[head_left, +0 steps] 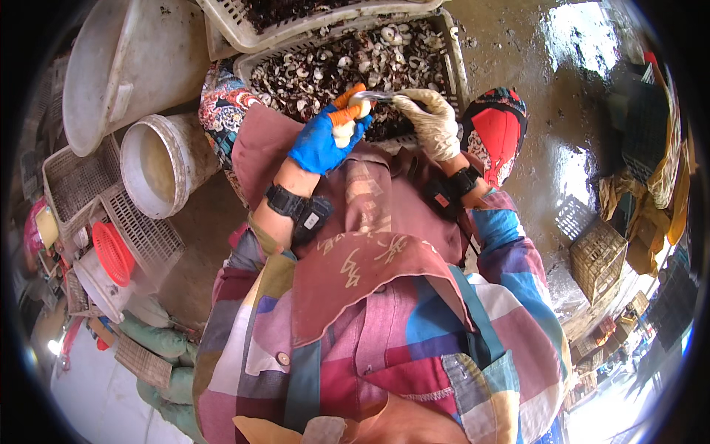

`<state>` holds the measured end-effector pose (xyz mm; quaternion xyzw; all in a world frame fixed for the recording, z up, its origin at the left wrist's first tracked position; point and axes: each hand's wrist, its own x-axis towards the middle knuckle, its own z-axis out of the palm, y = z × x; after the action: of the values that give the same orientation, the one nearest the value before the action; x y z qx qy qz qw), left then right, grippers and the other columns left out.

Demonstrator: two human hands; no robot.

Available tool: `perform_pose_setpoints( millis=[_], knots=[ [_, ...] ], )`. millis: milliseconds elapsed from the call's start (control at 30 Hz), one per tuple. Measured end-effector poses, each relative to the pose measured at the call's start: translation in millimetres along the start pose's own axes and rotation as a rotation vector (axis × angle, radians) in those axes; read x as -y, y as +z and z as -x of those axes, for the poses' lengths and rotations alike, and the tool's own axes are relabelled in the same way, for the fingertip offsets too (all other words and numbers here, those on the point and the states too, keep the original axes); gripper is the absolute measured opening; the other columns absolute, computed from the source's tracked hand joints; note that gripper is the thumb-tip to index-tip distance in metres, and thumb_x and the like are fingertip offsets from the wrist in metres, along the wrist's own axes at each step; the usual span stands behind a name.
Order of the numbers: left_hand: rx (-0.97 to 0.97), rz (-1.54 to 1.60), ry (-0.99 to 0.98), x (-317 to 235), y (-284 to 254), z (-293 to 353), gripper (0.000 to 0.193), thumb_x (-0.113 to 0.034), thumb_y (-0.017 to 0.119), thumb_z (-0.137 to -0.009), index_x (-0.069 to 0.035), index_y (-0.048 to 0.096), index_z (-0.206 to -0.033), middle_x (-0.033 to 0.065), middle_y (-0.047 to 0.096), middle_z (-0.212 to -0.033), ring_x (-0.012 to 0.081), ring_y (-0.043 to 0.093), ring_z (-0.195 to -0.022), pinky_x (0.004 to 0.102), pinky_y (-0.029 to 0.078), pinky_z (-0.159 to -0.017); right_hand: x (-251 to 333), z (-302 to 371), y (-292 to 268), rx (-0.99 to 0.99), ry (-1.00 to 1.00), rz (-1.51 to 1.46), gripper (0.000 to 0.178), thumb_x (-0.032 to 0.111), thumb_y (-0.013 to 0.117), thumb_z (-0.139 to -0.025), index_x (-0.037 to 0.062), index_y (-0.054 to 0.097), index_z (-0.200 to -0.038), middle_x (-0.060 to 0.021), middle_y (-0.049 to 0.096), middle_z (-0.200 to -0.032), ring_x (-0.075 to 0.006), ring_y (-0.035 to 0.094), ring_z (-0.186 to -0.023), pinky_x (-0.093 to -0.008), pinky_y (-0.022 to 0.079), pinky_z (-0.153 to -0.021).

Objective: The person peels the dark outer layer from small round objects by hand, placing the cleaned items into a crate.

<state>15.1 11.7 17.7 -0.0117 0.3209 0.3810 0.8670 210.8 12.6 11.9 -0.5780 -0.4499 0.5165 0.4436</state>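
Note:
My left hand (pixel 325 140) wears a blue glove with orange covers on the fingers. It is closed on a small pale piece of shellfish (pixel 363 109), mostly hidden by the fingers. In a cream glove, my right hand (pixel 435 124) grips a slim, shiny metal tool (pixel 379 96) whose far end meets the left fingertips; its exact kind is unclear. Both hands hover over the near edge of a pale plastic crate (pixel 457 63). Inside it lie many whitish curled pieces (pixel 396 33) mixed with dark brown bits.
Another crate (pixel 222 18) stands behind. At left are a large whitish tub (pixel 159 59), a white bucket (pixel 177 166), slotted baskets (pixel 144 229) and a red basket (pixel 111 253). A brown crate (pixel 597 259) sits at right on the wet floor (pixel 510 44). My knees flank the near crate.

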Motion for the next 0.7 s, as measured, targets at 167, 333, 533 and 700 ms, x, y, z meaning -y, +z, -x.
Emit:
perform_pose_setpoints(
  millis=[167,333,533,700],
  knots=[
    [0.026,-0.099,-0.007,0.3,-15.3,-4.4,0.030,-0.004,0.055,-0.082,-0.005,0.054,-0.112,0.0067,0.061,-0.095,0.0145,0.060,-0.079,0.0211,0.048,-0.061,9.2,-5.8,2.5,0.040,0.152,0.069,0.018,0.017,0.067,-0.079,0.0019,0.066,-0.088,-0.0017,0.063,-0.079,-0.0071,0.054,-0.069,-0.0213,0.044,-0.064],
    [-0.150,-0.281,0.041,-3.2,12.7,-2.5,0.022,-0.003,0.057,-0.081,-0.005,0.058,-0.103,0.0059,0.063,-0.087,0.0098,0.059,-0.068,0.0154,0.044,-0.053,7.9,-2.4,5.1,0.134,0.089,-0.082,0.019,0.017,0.067,-0.079,0.0008,0.064,-0.089,-0.0023,0.063,-0.081,-0.0070,0.055,-0.073,-0.0196,0.045,-0.067],
    [0.010,-0.211,-0.002,-6.8,-9.4,-0.8,0.024,-0.002,0.058,-0.081,-0.006,0.058,-0.104,0.0048,0.062,-0.087,0.0031,0.051,-0.059,0.0099,0.032,-0.041,2.3,-13.0,-5.9,0.094,0.311,-0.075,0.020,0.016,0.067,-0.078,0.0016,0.064,-0.091,-0.0008,0.062,-0.077,-0.0051,0.055,-0.069,-0.0199,0.046,-0.064],
    [0.028,-0.105,-0.001,-2.7,-11.3,-1.3,0.038,0.001,0.056,-0.080,-0.007,0.052,-0.117,0.0092,0.061,-0.095,0.0105,0.057,-0.073,0.0155,0.043,-0.056,-2.1,-6.0,6.7,0.133,0.183,-0.026,0.022,0.016,0.068,-0.078,0.0003,0.063,-0.093,-0.0024,0.063,-0.078,-0.0058,0.055,-0.069,-0.0198,0.047,-0.065]
  ],
)
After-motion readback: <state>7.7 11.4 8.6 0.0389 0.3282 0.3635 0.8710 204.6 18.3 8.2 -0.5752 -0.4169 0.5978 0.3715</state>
